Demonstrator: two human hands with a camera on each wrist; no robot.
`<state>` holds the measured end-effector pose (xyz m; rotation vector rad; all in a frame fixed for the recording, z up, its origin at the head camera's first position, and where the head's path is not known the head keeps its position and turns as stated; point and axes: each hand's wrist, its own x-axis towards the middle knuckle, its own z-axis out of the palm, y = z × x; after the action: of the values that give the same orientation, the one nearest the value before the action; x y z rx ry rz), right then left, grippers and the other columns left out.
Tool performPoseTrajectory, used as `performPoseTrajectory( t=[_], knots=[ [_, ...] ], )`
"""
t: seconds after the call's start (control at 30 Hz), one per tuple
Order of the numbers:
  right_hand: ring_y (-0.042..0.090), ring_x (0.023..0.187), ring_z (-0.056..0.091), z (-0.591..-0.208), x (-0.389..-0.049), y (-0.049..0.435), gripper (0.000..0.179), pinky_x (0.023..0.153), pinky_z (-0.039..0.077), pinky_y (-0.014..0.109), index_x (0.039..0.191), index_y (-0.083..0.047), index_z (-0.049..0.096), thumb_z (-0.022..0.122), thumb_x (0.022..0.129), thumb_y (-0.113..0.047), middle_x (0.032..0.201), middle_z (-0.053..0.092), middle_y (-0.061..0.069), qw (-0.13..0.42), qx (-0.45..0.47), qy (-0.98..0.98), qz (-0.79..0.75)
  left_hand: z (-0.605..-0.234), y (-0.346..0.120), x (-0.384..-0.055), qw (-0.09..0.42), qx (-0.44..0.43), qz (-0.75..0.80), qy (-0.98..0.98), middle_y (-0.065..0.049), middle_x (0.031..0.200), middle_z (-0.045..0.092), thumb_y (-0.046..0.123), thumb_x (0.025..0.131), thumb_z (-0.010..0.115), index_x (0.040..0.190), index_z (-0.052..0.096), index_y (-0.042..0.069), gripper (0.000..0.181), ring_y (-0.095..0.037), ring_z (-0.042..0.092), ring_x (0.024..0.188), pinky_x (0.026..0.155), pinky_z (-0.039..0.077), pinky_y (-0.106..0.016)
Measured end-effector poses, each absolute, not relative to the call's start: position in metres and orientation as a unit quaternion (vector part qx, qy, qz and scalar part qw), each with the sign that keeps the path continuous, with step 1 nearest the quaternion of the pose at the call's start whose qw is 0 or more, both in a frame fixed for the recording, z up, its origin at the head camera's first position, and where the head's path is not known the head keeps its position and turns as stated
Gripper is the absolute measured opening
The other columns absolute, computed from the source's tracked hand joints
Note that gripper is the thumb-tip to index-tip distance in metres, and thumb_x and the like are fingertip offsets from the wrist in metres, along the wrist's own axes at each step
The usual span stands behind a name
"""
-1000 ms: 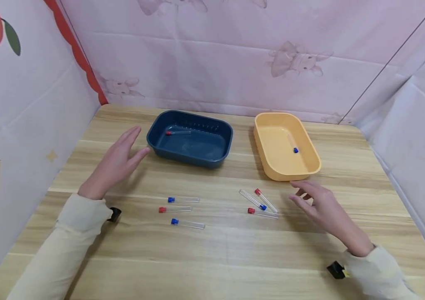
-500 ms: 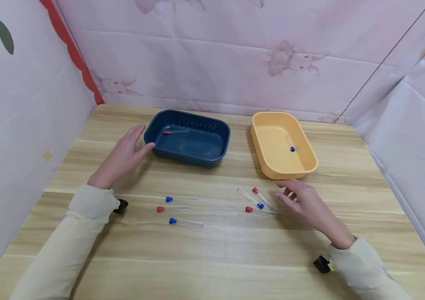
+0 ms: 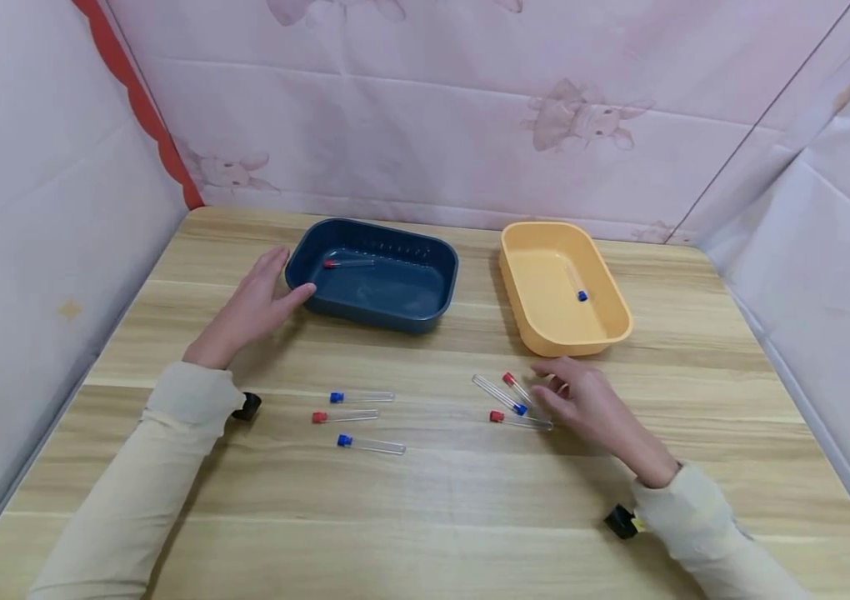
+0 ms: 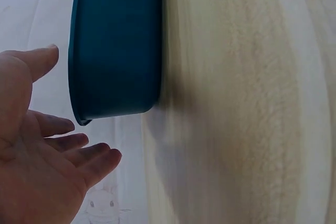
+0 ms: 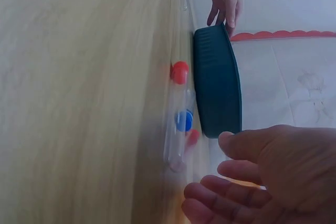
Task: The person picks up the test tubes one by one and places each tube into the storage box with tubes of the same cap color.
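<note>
On my head feed, two containers stand on the wooden table, both near its far edge. The dark blue tray sits just above and left of centre in the frame; on its floor, toward the left end, I see one red-capped tube lying with its cap to the left. The yellow tray, at upper right of centre, holds one tube with a blue cap, its clear body faint against the plastic.

Six more tubes lie outside the containers. Left of centre in the frame I have the upper blue-capped tube, the middle red-capped tube and the lower blue-capped tube, all with caps to the left. Right of centre, below the yellow tray, are the slanted blue-capped tube, the slanted red-capped tube and the lowest red-capped tube, grouped close together.

The left hand is at the blue tray's left end, thumb spread wide from the fingers, gripping nothing; whether a finger touches the rim I cannot tell. The right hand is beside the right-hand group, covering part of the slanted red-capped tube, thumb and bent fingers apart and holding nothing.
</note>
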<state>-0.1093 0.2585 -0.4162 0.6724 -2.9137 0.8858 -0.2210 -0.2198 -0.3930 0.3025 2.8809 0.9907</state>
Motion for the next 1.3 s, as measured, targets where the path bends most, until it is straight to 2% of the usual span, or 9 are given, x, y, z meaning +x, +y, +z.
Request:
performPoseTrajectory(
  t=[0.4,0.67,0.9,1.13,1.3],
  knots=[
    [0.015,0.081,0.065,-0.421,-0.112,0.247,0.029,0.072,0.059,0.033,0.119,0.004,0.071,0.077,0.093,-0.004,0.099,0.073,0.007,-0.013,0.188,-0.937,0.295,-0.398,-0.216,-0.226,0.049,0.106,0.330,0.937,-0.024,0.171,0.005,0.057,0.103,0.055,0.164,0.007,-0.002,0.098,-0.043,0.010,0.155,0.122,0.015,-0.064],
    [0.013,0.075,0.060,-0.422,-0.114,0.241,0.028,0.065,0.054,0.026,0.118,0.003,0.073,0.077,0.092,-0.007,0.092,0.071,0.004,-0.032,0.172,-0.941,0.290,-0.400,-0.214,-0.228,0.054,0.104,0.338,0.934,-0.023,0.171,0.005,0.051,0.103,0.059,0.164,0.004,-0.001,0.097,-0.044,0.013,0.155,0.121,0.018,-0.064],
    [0.014,0.074,0.058,-0.422,-0.117,0.239,0.024,0.063,0.052,0.026,0.115,0.001,0.074,0.078,0.092,-0.006,0.089,0.069,0.002,-0.043,0.167,-0.938,0.300,-0.399,-0.212,-0.229,0.063,0.097,0.339,0.934,-0.022,0.171,0.002,0.051,0.103,0.059,0.164,0.001,0.001,0.099,-0.044,0.011,0.155,0.122,0.016,-0.064],
    [0.012,0.064,0.054,-0.423,-0.121,0.235,0.016,0.054,0.044,0.024,0.107,-0.002,0.076,0.078,0.090,-0.002,0.078,0.064,-0.001,-0.036,0.166,-0.935,0.310,-0.399,-0.211,-0.230,0.070,0.092,0.341,0.933,-0.023,0.171,0.003,0.050,0.103,0.060,0.164,0.001,0.001,0.099,-0.045,0.013,0.154,0.121,0.018,-0.065],
    [0.014,0.065,0.055,-0.421,-0.124,0.234,0.017,0.056,0.045,0.025,0.108,-0.003,0.075,0.076,0.091,-0.004,0.079,0.064,0.000,-0.048,0.146,-0.940,0.305,-0.399,-0.209,-0.230,0.072,0.091,0.343,0.932,-0.023,0.171,0.005,0.051,0.102,0.060,0.165,0.001,0.003,0.099,-0.046,0.016,0.153,0.120,0.019,-0.066]
  ],
)
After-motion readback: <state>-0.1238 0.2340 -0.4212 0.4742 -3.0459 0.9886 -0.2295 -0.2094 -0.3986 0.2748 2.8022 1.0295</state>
